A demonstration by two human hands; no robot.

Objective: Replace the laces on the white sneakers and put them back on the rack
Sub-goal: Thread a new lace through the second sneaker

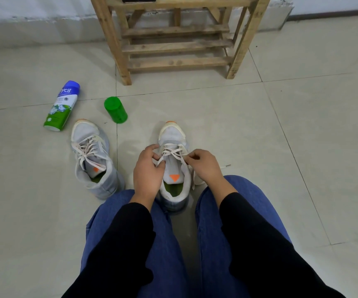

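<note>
Now I am pinching the soft, limp lace [173,150] with left hand [147,168] and right hand [204,165] over the light sneaker [172,134] sitting on the floor between my knees; gripping close to the eyelets is looking steadiest.

The floor [303,125] is laid with large pale beige tiles, a little glossy, and thin dark joints [116,89] run between them. At the far side stands a white wall [23,5]. Along its foot on the left runs a rough grey band of cement [34,29], and on the right a dark skirting strip [335,13]. A wooden shoe rack [111,39] of raw, unpainted timber stands on the tiles close to the wall. Its low shelf is made of three flat slats [180,62] with gaps between them. The light is soft and even, giving only faint shadows and a dull shine on the tiles.
</note>
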